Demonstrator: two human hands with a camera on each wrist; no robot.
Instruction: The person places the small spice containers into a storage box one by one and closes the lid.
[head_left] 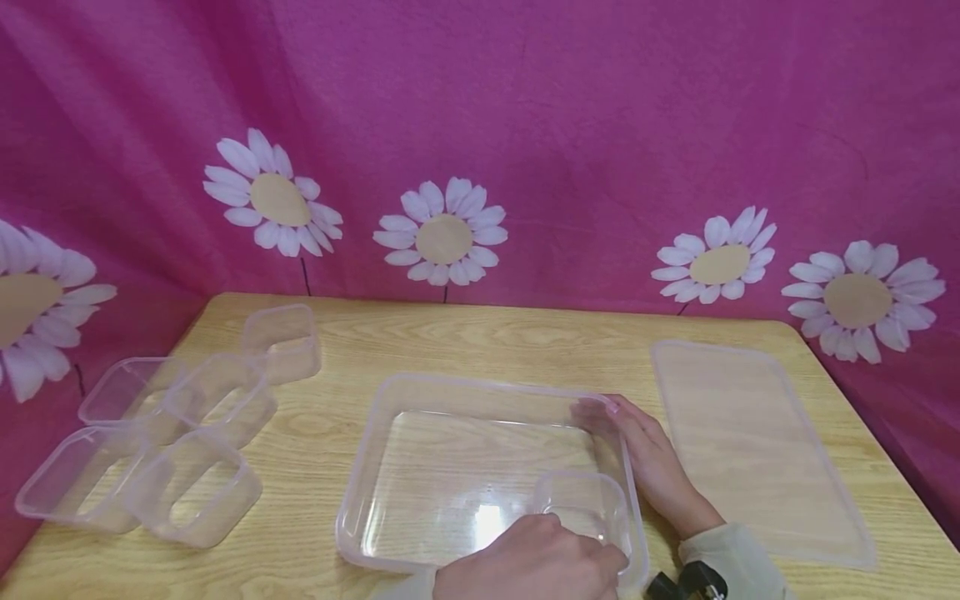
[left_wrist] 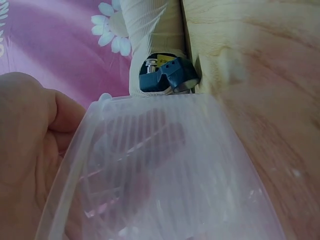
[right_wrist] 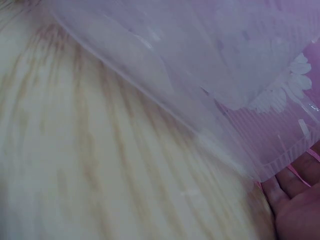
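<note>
At the near edge of the desk [head_left: 352,408], the left hand [head_left: 532,558] shows its back, knuckles bent, the fingers curled over the near rim of a small container [head_left: 581,500] and gripping it. This container is clear, thin-walled plastic, squarish with rounded corners, and sits within the near right corner of the large container [head_left: 495,398]. The left-wrist view shows a ribbed, see-through wall close beside that hand.

Just right of it, a dark wrist device [head_left: 690,583] is fixed on the pale sleeve [head_left: 738,562] of the right arm. The right hand [head_left: 663,471] holds the large container near its far right corner, fingers wrapped closely around the outside. That container is a shallow translucent rectangle with a smooth, glossy floor and a thick rim.

Toward the desk's right edge lies a flat, frosted lid [head_left: 765,458]. Along the left edge stand five open tubs [head_left: 228,504], clear and rounded-cornered, the farthest near the back left corner. Beyond the wood-grained top hangs magenta cloth [head_left: 570,125] printed with white daisies [head_left: 444,239].
</note>
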